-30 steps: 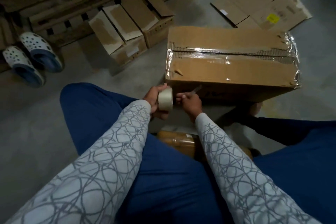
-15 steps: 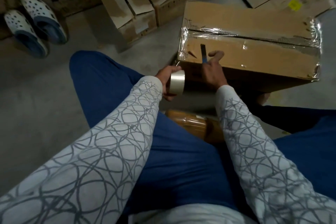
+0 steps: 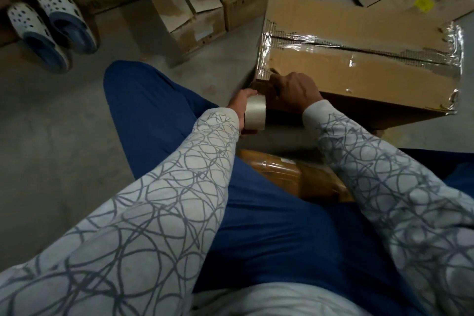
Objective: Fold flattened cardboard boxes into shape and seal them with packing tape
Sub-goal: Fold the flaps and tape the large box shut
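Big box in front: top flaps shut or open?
Shut. The big box has both top flaps lying flat, meeting along a seam under glossy tape.

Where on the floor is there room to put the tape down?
Biggest bare patch: grey floor left of the blue leg, below the clogs. A smaller strip lies between that knee, the small open boxes and the big taped box. Crowded: between the legs, where a wrapped brown bundle lies.

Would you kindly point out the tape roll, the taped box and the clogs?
tape roll [image 3: 255, 113]: head view, outer wound face.
taped box [image 3: 359, 77]: head view, near top flap.
clogs [image 3: 55, 2]: head view, right clog's perforated toe.
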### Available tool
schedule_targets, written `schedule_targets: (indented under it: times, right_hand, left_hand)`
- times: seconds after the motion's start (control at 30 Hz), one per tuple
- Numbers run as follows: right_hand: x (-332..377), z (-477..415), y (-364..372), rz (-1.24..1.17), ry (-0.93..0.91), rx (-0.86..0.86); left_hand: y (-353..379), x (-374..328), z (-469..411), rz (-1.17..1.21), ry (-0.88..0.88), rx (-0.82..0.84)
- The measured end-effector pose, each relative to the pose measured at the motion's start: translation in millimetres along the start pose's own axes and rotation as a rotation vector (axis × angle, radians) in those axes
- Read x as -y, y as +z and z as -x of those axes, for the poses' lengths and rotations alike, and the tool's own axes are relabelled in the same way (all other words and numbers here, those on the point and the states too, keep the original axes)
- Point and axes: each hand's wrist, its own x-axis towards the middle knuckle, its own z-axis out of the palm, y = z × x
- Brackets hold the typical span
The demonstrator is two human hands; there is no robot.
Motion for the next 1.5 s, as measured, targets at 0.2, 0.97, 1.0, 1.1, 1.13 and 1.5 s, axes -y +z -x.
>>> schedule_targets:
  times: [0.2,0.97,1.0,1.1,1.13,1.5]
  right_hand:
    - [0,-4,0,0.152,-0.043,0.075]
    - [30,-69,39,0.153,-0.071,-0.230]
    - [29,-71,39,0.080,-0.044,-0.214]
    - [32,-71,16,-0.432,0.232,-0.137]
    - [31,-68,8,-0.681,0.309,-0.092]
    - [-36,60,2,-1.379,0.391,-0.306]
  left_hand:
    - [0,-4,-2,-0.066,-0.001,-0.026]
    - [-6,-49,27,0.467,0.412,-0.406]
    - [-3,-49,27,0.465,0.417,-0.410]
    - [3,-51,29,0.447,0.413,-0.413]
    - [6,-53,30,0.435,0.419,-0.415]
    - [63,-42,37,-0.309,0.785,-0.063]
